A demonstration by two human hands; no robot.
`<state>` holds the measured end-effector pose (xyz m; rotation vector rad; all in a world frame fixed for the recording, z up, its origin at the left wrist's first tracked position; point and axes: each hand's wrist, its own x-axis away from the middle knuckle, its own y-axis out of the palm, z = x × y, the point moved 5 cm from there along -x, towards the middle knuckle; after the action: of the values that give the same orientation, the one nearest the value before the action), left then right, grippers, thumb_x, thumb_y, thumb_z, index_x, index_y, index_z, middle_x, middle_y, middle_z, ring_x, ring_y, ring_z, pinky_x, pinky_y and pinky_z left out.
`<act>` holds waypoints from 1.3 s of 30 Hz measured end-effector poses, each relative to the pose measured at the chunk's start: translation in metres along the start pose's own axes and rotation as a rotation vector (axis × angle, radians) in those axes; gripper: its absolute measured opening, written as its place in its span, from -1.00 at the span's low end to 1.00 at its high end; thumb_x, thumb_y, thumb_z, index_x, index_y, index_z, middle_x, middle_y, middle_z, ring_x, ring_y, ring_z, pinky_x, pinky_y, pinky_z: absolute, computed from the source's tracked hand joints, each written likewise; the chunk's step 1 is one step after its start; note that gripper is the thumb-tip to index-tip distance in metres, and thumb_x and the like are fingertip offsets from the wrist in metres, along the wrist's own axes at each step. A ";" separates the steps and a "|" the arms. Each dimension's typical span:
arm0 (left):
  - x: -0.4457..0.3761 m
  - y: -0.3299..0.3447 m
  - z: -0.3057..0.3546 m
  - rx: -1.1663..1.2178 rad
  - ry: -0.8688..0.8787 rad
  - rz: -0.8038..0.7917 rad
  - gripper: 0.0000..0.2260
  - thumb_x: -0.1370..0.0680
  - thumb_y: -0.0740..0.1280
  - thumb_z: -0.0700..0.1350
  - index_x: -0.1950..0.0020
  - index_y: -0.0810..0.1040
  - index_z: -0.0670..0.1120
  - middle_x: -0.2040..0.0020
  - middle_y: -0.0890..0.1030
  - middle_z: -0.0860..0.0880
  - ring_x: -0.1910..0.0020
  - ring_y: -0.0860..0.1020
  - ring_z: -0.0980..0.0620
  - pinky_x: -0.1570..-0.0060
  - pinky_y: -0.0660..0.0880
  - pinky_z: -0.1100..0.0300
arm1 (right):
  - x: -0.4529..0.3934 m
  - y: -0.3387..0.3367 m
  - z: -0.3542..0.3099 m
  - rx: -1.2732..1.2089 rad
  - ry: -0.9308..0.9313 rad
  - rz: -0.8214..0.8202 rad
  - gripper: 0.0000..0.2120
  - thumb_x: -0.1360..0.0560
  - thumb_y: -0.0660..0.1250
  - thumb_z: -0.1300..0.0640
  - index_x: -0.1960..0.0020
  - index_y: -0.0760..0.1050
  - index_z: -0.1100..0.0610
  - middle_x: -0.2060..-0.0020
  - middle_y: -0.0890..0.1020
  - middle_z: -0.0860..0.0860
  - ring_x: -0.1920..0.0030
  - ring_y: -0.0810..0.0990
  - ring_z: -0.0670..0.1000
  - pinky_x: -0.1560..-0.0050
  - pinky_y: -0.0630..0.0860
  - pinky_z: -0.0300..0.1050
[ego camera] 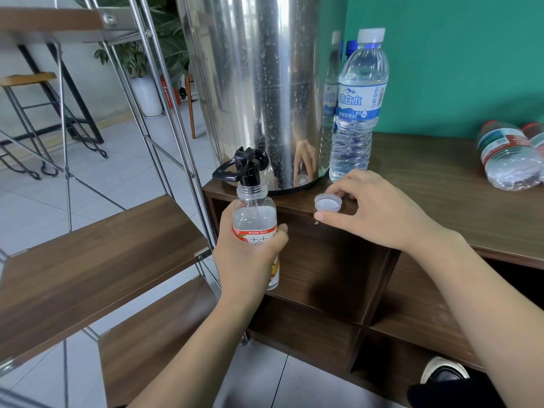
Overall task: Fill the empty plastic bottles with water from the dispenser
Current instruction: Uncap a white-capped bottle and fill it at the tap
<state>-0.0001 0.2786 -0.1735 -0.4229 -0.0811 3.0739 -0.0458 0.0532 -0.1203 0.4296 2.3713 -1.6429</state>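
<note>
Left hand (248, 254) wrapped around the open bottle (255, 228), fingers curled round the label, holding it upright with its mouth right under the black tap (245, 166) of the steel dispenser (259, 83). Bottle hangs in front of the desk (441, 184) edge, off the top, beside the upper cubby. Some clear water in the upper part; exact level hidden by the label and fingers.

Right hand (374, 207) over the front edge of the desk, thumb and fingertips pinching the white cap (328, 203), open side up. Cap sits at the desk edge; cannot tell whether it rests on the wood or is lifted just off it.

Around:
- Dispenser stands on the left corner of the desk, wet with droplets, hand and cap reflected in it.
- Full capped blue-label bottle (357, 107) upright just right of the dispenser, close behind the right hand. Another blue cap (350, 45) shows behind it, bottle itself mostly hidden.
- Two red-label bottles (509, 154) lying on their sides at the far right of the desk, well apart from the hands.
- Steel-framed rack with wooden shelves (97, 260) hard left; its uprights run just beside the tap and the left hand.
- Shoe (444, 372) on the floor at lower right.
- Stool (29, 81) and potted plant (138, 63) in the background, left.
</note>
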 end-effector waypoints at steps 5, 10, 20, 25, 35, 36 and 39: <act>0.000 0.000 0.000 -0.002 0.003 0.001 -0.41 -0.40 0.64 -0.10 -0.36 0.50 0.11 -0.11 0.65 0.17 -0.07 0.63 0.24 -0.12 0.57 0.24 | 0.000 0.000 -0.001 0.005 -0.001 -0.001 -0.57 -0.39 0.29 -0.46 -0.08 0.56 -0.19 0.05 0.48 -0.22 -0.08 0.44 -0.11 -0.11 0.52 0.05; 0.000 0.000 0.000 -0.005 0.006 0.001 -0.42 -0.40 0.64 -0.10 -0.35 0.50 0.11 -0.10 0.66 0.17 -0.06 0.63 0.25 -0.11 0.56 0.25 | 0.000 0.000 -0.001 0.007 0.000 -0.001 -0.56 -0.39 0.28 -0.46 -0.08 0.56 -0.19 0.04 0.48 -0.21 -0.09 0.44 -0.11 -0.11 0.52 0.06; -0.001 -0.001 -0.001 -0.003 -0.001 0.003 -0.43 -0.40 0.64 -0.10 -0.33 0.52 0.12 -0.07 0.67 0.17 -0.05 0.64 0.22 -0.15 0.60 0.15 | 0.000 0.000 -0.003 0.018 0.007 0.002 -0.61 -0.43 0.32 -0.42 -0.09 0.56 -0.19 0.05 0.48 -0.20 -0.08 0.44 -0.11 -0.08 0.51 0.02; -0.001 0.000 -0.002 -0.009 -0.006 0.006 -0.44 -0.39 0.64 -0.09 -0.33 0.52 0.12 -0.08 0.68 0.16 -0.06 0.65 0.20 -0.19 0.61 0.06 | 0.001 -0.001 -0.002 0.017 0.010 0.005 -0.58 -0.42 0.30 -0.43 -0.08 0.56 -0.18 0.04 0.48 -0.19 -0.08 0.44 -0.10 -0.08 0.51 0.02; -0.002 0.001 -0.002 -0.019 -0.007 0.000 -0.42 -0.36 0.64 0.00 -0.33 0.52 0.08 -0.09 0.68 0.12 -0.07 0.66 0.13 -0.20 0.62 -0.03 | 0.001 -0.001 -0.004 0.030 0.012 0.005 -0.57 -0.42 0.30 -0.43 -0.10 0.57 -0.16 0.04 0.48 -0.20 -0.08 0.43 -0.11 -0.05 0.49 -0.02; -0.002 0.001 -0.003 -0.020 -0.009 0.000 -0.42 -0.35 0.63 0.00 -0.33 0.52 0.08 -0.09 0.68 0.11 -0.07 0.66 0.13 -0.20 0.62 -0.04 | 0.001 -0.001 -0.004 0.031 0.012 0.004 -0.57 -0.42 0.30 -0.43 -0.11 0.57 -0.16 0.04 0.48 -0.19 -0.08 0.43 -0.11 -0.05 0.49 -0.02; -0.002 0.000 -0.003 -0.016 -0.014 0.002 -0.45 -0.39 0.65 -0.07 -0.32 0.52 0.09 -0.07 0.68 0.13 -0.06 0.66 0.15 -0.20 0.62 -0.03 | 0.001 -0.001 -0.004 0.027 0.015 0.003 -0.57 -0.42 0.30 -0.43 -0.10 0.56 -0.16 0.04 0.48 -0.19 -0.09 0.43 -0.11 -0.06 0.50 -0.01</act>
<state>0.0024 0.2785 -0.1759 -0.4029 -0.1063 3.0809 -0.0472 0.0566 -0.1181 0.4511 2.3605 -1.6785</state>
